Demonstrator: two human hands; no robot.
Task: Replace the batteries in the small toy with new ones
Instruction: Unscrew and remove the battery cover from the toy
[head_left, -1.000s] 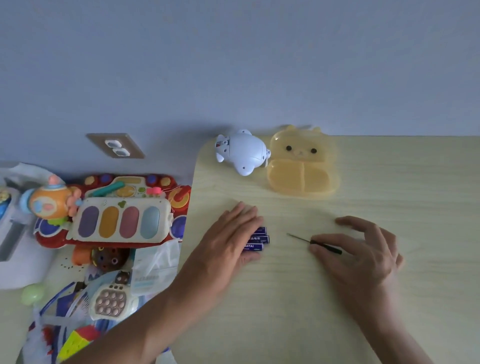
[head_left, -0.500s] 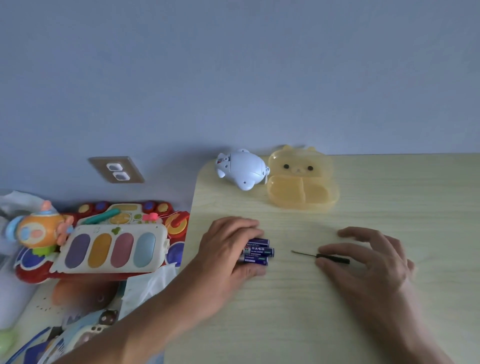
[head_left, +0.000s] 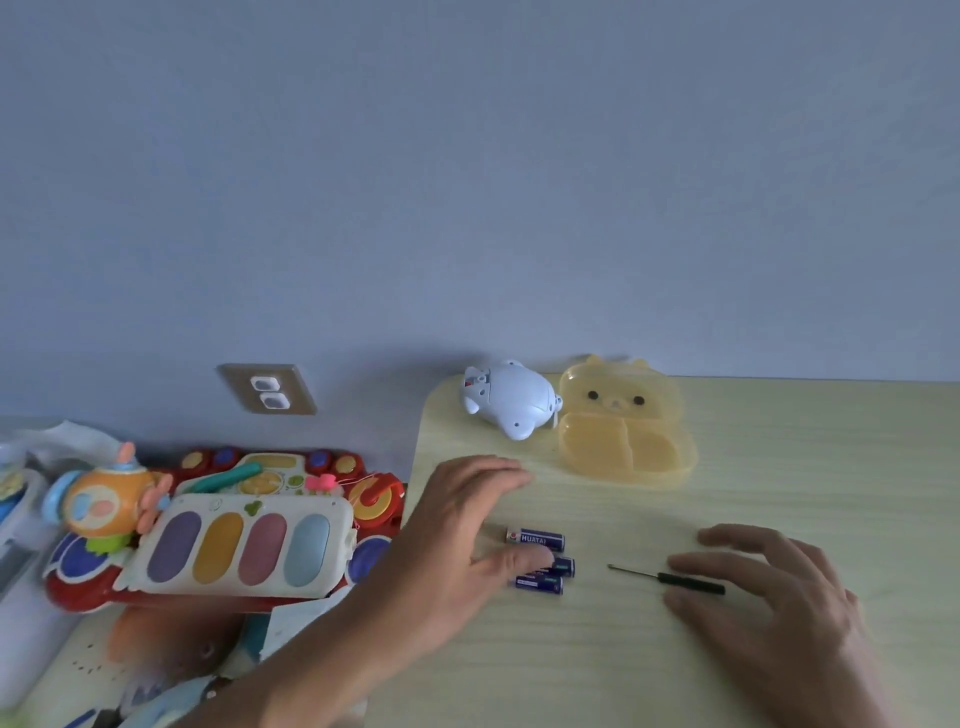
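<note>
— We see a pale blue-white toy (head_left: 511, 399) and a see-through yellow bear box (head_left: 626, 423) on the light wood bench (head_left: 805, 467).

— We see dark blue batteries (head_left: 537, 538) too, and a black-handled screwdriver (head_left: 691, 582).

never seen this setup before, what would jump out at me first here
Probably the two open hands low on the pale table: the left hand beside three blue batteries, the right hand by a small black screwdriver. Behind them, near the wall, a white toy lies next to a yellow bear-shaped box. Bright toys crowd the left.
</note>
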